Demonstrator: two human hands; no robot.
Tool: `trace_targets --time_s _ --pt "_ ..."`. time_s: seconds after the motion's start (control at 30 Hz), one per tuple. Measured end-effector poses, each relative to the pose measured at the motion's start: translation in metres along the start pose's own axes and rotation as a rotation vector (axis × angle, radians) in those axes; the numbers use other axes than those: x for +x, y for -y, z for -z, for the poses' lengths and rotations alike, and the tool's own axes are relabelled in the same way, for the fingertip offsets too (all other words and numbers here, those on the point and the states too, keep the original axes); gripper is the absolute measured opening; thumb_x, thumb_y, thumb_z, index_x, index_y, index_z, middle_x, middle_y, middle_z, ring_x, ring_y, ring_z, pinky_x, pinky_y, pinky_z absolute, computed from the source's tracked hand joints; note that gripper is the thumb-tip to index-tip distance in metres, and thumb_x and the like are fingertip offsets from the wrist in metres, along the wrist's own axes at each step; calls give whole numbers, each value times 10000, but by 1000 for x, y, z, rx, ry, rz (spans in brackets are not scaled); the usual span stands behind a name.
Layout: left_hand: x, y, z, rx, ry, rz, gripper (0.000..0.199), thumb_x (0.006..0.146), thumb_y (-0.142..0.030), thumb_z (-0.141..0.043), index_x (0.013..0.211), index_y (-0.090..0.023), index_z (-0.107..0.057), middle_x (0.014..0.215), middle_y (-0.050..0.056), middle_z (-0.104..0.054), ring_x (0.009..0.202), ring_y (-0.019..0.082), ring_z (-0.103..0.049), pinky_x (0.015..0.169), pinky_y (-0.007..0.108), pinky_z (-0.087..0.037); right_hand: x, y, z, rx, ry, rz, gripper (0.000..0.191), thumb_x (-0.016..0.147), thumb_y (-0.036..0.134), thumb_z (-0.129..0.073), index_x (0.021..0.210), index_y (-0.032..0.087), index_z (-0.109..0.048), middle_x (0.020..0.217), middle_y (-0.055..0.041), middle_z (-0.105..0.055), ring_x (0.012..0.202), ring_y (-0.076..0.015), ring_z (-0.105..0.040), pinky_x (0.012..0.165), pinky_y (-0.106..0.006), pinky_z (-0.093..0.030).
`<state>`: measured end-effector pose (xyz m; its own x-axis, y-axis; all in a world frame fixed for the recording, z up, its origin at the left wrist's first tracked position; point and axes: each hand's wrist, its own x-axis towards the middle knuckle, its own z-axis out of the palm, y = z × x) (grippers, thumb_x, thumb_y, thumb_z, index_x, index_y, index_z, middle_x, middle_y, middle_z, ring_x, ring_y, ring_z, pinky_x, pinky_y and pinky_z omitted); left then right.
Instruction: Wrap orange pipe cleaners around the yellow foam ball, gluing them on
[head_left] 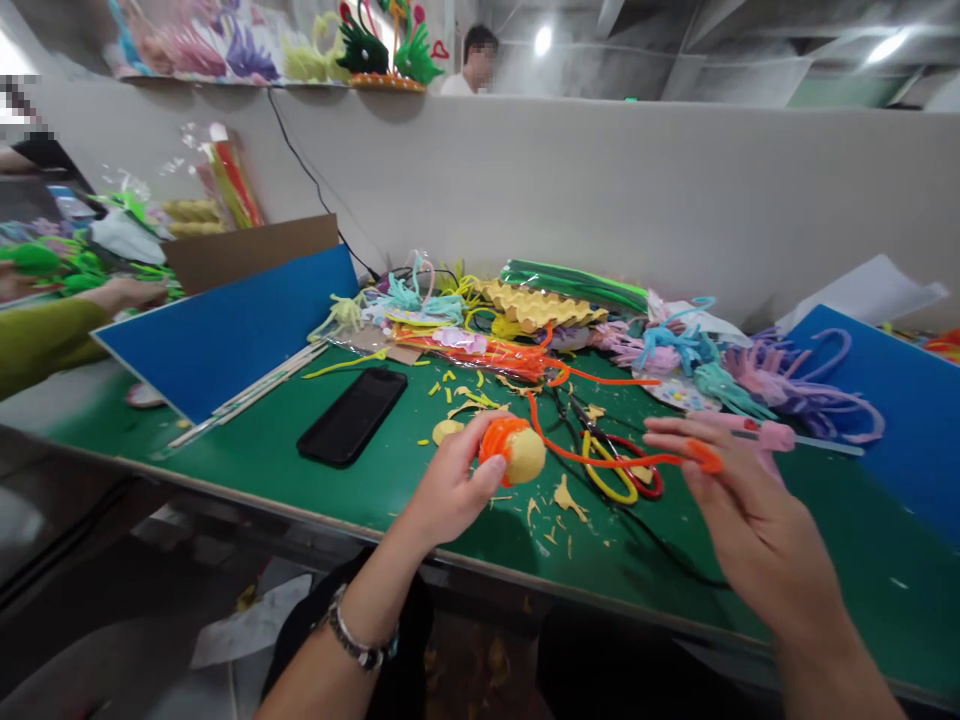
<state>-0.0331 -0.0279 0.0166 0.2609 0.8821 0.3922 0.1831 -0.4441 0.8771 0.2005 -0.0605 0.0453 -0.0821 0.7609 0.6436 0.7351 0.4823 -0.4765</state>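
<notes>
My left hand (450,485) is closed around a pale yellow rounded piece (528,458), which looks like cut egg-carton material. Orange pipe cleaner (495,440) is wound around its side, leaving the rounded end bare. From there a loose strand (600,462) stretches to the right, and my right hand (765,530) pinches its bent end between thumb and fingers. Under the strand lie scissors (616,496) with yellow and red handles. Behind my right fingers rests a pink glue gun (776,436) with a clear stick in it, partly hidden.
A black phone (352,415) lies left on the green table (247,480), near thin sticks (255,390). Yellow scraps (570,497) are scattered mid-table. Behind are orange pipe cleaners (472,352) and an egg tray (540,305). Blue boards (232,335) flank both sides; another person's sleeve (45,340) shows left.
</notes>
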Motion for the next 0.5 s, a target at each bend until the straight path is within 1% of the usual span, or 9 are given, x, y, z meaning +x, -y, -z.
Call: trace_targets --time_s 0.07,0.1,0.13,0.17,0.23,0.3,0.37,0.43,0.5 --pt "0 0 1 41 13 -24 427 773 -431 -380 1034 -134 -541 940 91 -652 806 208 -584 731 315 -455 -2 6 -4 60 -64 -45 220 891 276 -407 946 268 -620 823 -5 -624 746 -147 -580 675 -273 -471" --pt "-1 0 1 58 25 -29 418 771 -427 -381 1030 -141 -542 920 82 -655 790 205 -584 719 311 -456 -3 9 -5 80 -101 -60 210 889 273 -413 933 260 -618 760 3 -607 672 -137 -561 625 -263 -460" --pt "-1 0 1 72 40 -31 410 769 -421 -381 1030 -149 -543 903 74 -657 776 203 -584 708 307 -456 -4 12 -7 98 -131 -67 202 887 272 -418 920 253 -617 740 4 -592 642 -133 -547 600 -261 -449" --pt "-1 -1 2 83 59 -33 406 765 -414 -382 1034 -156 -543 893 68 -659 765 201 -585 702 304 -457 -5 15 -8 120 -158 -55 201 887 275 -419 911 247 -616 750 -3 -585 651 -138 -544 599 -267 -442" --pt "-1 -2 2 98 102 -47 406 757 -404 -385 1042 -162 -541 871 60 -661 735 195 -587 694 303 -458 -5 22 -10 165 -196 8 227 895 293 -391 905 240 -612 798 -25 -582 729 -165 -552 633 -295 -434" --pt "-2 -2 3 121 148 -54 404 749 -392 -384 1047 -166 -539 827 53 -662 718 198 -592 691 308 -461 -3 28 -12 156 -198 89 239 897 297 -380 867 238 -610 798 -34 -568 758 -181 -541 647 -314 -420" --pt "-2 -3 4 163 187 -49 408 742 -384 -380 1051 -170 -539 793 52 -664 724 210 -602 688 316 -465 0 33 -15 94 -207 137 204 882 261 -423 790 237 -602 744 -22 -533 720 -169 -516 629 -306 -399" --pt "-2 -4 4 220 212 -44 424 740 -386 -377 1066 -166 -536 817 65 -670 758 228 -614 700 330 -470 3 36 -19 47 -197 164 171 850 219 -495 704 231 -583 693 -4 -488 676 -149 -488 607 -289 -376" --pt "-3 -4 5 275 223 -46 445 745 -395 -377 1086 -154 -532 853 82 -671 795 247 -621 727 351 -472 5 38 -24 60 -172 179 171 822 227 -548 652 223 -566 680 5 -457 658 -140 -464 596 -283 -359"
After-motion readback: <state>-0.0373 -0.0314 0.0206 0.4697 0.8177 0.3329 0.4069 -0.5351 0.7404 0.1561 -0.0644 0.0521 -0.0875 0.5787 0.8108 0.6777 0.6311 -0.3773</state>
